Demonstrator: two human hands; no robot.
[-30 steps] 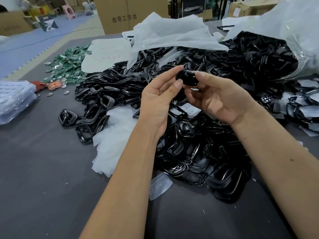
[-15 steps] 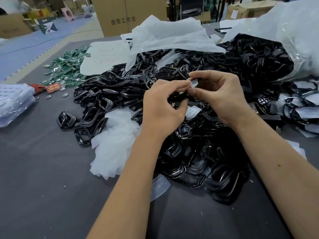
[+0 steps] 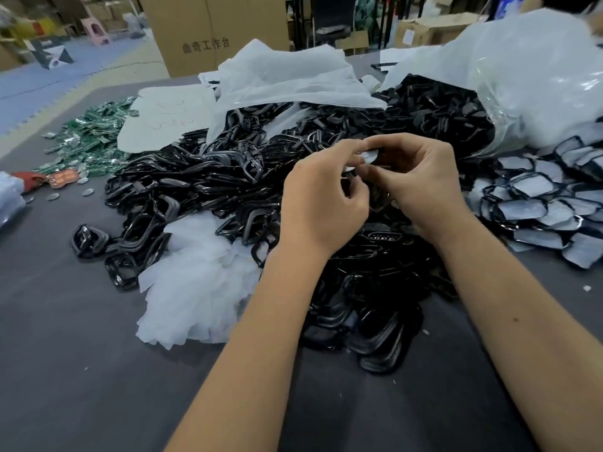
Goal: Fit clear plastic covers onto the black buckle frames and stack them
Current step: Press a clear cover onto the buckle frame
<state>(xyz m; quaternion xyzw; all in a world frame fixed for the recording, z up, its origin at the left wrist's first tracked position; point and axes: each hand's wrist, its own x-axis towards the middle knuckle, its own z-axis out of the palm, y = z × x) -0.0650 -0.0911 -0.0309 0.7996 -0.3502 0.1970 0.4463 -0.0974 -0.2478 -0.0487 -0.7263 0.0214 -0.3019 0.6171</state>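
Both hands meet above a big heap of black buckle frames [image 3: 228,177] on the dark table [image 3: 65,370]. My left hand [image 3: 321,203] and my right hand [image 3: 421,181] pinch one small piece between their fingertips: a clear plastic cover [image 3: 368,155] whose pale edge shows between them, with a black frame mostly hidden behind the fingers. A pile of loose clear covers [image 3: 199,282] lies left of my left forearm. Frames fitted with covers [image 3: 535,203] lie spread at the right.
A large clear bag [image 3: 528,79] holding more black frames sits at the back right, and white sheets [image 3: 287,76] lie at the back. Green pieces [image 3: 94,138] are scattered at the far left. A cardboard box [image 3: 208,31] stands behind the table.
The hands dropped from showing a black frame held up between the fingers to closing together over it, with a clear cover now pinched between them. The view shifted slightly right.
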